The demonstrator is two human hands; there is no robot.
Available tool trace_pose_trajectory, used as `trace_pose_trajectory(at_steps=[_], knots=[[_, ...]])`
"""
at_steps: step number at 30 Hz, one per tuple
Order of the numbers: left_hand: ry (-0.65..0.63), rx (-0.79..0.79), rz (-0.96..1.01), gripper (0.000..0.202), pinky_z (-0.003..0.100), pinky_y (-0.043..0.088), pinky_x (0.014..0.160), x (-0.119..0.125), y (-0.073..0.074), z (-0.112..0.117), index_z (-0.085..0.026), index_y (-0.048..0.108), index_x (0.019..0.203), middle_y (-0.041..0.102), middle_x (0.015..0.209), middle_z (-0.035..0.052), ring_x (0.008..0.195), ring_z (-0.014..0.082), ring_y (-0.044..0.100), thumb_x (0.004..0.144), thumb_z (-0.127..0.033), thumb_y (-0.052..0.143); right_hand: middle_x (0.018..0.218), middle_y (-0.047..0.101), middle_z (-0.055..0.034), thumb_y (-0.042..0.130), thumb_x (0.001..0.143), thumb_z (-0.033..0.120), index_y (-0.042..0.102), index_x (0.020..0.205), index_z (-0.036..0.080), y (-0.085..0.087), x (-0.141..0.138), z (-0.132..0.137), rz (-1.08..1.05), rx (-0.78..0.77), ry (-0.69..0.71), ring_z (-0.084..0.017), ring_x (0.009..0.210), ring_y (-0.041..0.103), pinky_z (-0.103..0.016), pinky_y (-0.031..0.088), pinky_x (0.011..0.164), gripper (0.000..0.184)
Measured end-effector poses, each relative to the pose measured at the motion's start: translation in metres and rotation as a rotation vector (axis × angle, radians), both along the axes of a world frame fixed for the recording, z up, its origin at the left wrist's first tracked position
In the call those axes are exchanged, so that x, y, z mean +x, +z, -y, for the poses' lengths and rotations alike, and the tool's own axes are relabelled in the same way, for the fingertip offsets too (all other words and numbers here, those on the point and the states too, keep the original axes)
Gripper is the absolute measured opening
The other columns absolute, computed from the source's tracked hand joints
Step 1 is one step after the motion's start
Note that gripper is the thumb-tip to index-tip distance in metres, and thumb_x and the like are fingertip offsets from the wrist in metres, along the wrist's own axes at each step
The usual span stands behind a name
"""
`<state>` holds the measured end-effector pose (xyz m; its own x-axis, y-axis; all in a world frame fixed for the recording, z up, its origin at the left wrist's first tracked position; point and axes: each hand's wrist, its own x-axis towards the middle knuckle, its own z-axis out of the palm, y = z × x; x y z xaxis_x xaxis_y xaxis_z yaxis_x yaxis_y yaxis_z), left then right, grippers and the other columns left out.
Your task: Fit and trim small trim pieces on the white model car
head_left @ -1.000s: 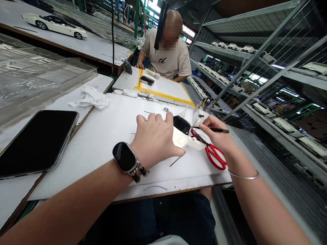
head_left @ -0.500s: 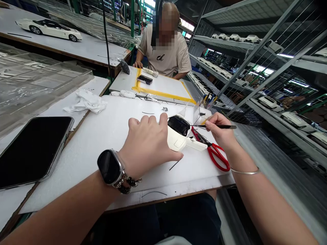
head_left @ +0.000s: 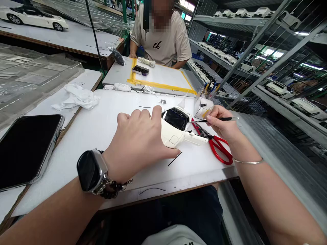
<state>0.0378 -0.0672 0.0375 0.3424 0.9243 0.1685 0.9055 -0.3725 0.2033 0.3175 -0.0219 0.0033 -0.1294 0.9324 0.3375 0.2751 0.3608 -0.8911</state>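
Note:
My left hand (head_left: pixel 139 143) is closed over one end of a white model car (head_left: pixel 172 133), with the thumb along its near side. Beneath the fingers, that end of the car is hidden. The car's dark windscreen (head_left: pixel 176 118) faces up, and a white door (head_left: pixel 195 138) stands out from its near right side. Between thumb and fingers, my right hand (head_left: pixel 223 122) pinches slim dark tweezers (head_left: pixel 226 119). Their thin tip reaches the car beside the windscreen; whether it touches or grips a part I cannot tell. Red-handled scissors (head_left: pixel 220 151) lie just below my right hand.
A clear holder (head_left: pixel 201 105) with pens stands behind my right hand. Left lie a phone (head_left: pixel 29 148), a crumpled white cloth (head_left: pixel 76 97) and clear plastic trays (head_left: pixel 33 76). Across the table sits a person (head_left: pixel 159 41). Racks (head_left: pixel 235 22) of white model cars rise at right.
The view has shifted, so the far table and person sit higher in the picture. My left hand still holds the car; the tweezers' tip stays at the windscreen's right side.

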Motion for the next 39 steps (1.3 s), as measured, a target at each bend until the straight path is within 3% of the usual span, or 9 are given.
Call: trace_pose_trajectory(at_steps=[9,14,21,28,39], knots=[[-0.005,-0.019,-0.04,0.084,0.043,0.036,0.079,-0.002,0.0,-0.001,-0.02,0.041,0.12,0.061,0.094,0.0108,0.092,0.0334,0.055,0.057,-0.074,0.054,0.061,0.053,0.0028,0.077,0.068,0.039,0.049,0.066,0.021,0.0,-0.002,0.008,0.045,0.086,-0.049,-0.012,0.054,0.048,-0.028,0.039,0.052,0.033],[-0.047,-0.059,-0.176,0.074,0.043,0.037,0.075,-0.005,-0.005,0.0,-0.016,0.044,0.119,0.06,0.09,0.0117,0.085,0.032,0.057,0.061,-0.062,0.054,0.055,0.051,0.0037,0.076,0.071,0.034,0.051,0.066,0.021,0.0,-0.01,0.018,0.011,0.043,-0.108,-0.01,0.049,0.044,-0.025,0.034,0.046,0.028],[-0.096,-0.151,-0.362,0.092,0.045,0.039,0.074,-0.003,-0.019,-0.003,-0.009,0.032,0.137,0.061,0.094,0.0161,0.083,0.0315,0.057,0.064,-0.059,0.054,0.051,0.053,0.0048,0.075,0.071,0.035,0.046,0.064,0.02,-0.02,-0.026,0.027,-0.107,-0.162,-0.247,-0.01,0.048,0.045,-0.024,0.031,0.049,0.033],[-0.082,-0.196,-0.385,0.097,0.045,0.037,0.076,-0.001,-0.021,-0.005,-0.008,0.029,0.141,0.059,0.093,0.014,0.084,0.0313,0.056,0.063,-0.06,0.055,0.055,0.059,0.0028,0.073,0.073,0.038,0.047,0.067,0.019,-0.039,-0.032,0.03,-0.197,-0.191,-0.31,-0.011,0.053,0.05,-0.025,0.035,0.057,0.033],[-0.08,-0.162,-0.381,0.099,0.046,0.035,0.076,-0.004,-0.033,-0.006,-0.007,0.026,0.143,0.057,0.089,0.0119,0.082,0.0306,0.055,0.063,-0.058,0.056,0.057,0.057,0.0032,0.072,0.076,0.039,0.048,0.07,0.02,-0.049,-0.039,0.04,-0.355,-0.287,-0.335,-0.01,0.058,0.051,-0.023,0.034,0.058,0.032]])
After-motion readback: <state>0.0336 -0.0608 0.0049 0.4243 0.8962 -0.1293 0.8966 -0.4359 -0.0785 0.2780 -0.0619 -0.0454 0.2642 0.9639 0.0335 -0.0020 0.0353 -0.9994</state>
